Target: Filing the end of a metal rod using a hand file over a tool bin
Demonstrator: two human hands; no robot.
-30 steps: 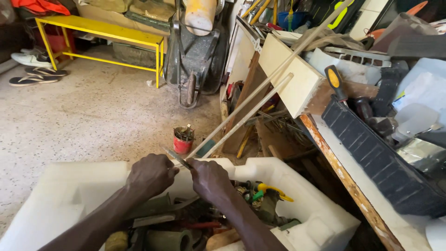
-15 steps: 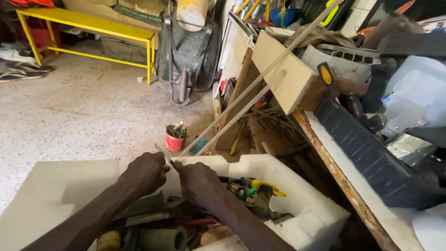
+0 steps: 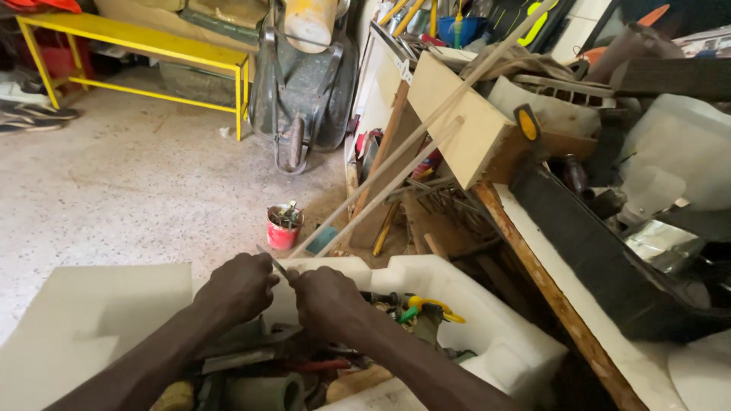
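I see my left hand [image 3: 237, 288] and right hand [image 3: 327, 301], fingers curled closed, pinching a thin metal blade [image 3: 274, 264] between them, above the white foam box [image 3: 487, 335] of tools.

Both fists close over most of the thin metal blade [image 3: 272, 263]; only its tip shows between the left hand [image 3: 237, 288] and the right hand [image 3: 329, 302], so the tool's kind and each grip cannot be made out. The forearms hide much of the tools in the white foam box [image 3: 487, 320], whose lower part the bottom edge cuts off. The contents of the small red can [image 3: 282, 236] are too small to tell.
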